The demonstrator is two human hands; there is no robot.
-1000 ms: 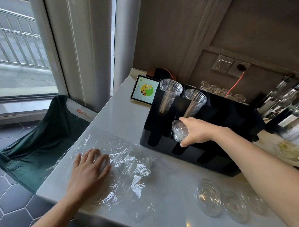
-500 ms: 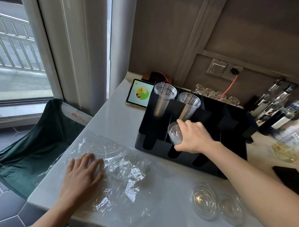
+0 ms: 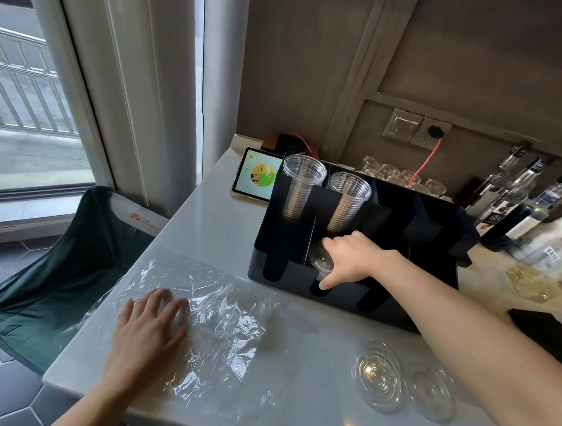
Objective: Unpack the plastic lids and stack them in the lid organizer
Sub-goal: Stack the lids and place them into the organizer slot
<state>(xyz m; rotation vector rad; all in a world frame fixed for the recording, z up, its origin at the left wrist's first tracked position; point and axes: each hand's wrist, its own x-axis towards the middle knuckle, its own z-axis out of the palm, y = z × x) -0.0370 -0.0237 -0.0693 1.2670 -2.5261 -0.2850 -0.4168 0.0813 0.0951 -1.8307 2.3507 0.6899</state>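
A: Lid stack (image 3: 322,263)?
B: Second front slot of lid organizer (image 3: 402,218), pinched between right hand (image 3: 351,259) thumb and fingers.
A: Orientation?
B: Tilted, face leftward; long axis unclear.
A: Left hand (image 3: 149,332)?
B: Flat, pressing plastic wrap (image 3: 229,333).

The pale counter (image 3: 208,232) bears crumpled plastic wrap (image 3: 225,349), clear lids (image 3: 378,376), a black organizer (image 3: 273,241), a tablet (image 3: 258,178).

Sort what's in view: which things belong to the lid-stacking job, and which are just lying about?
Job: lids held by the right hand at the black organizer; plastic wrap under the left hand; loose lids on the counter.
Lying about: tablet, cup stacks, bottles, glasses, green bag.
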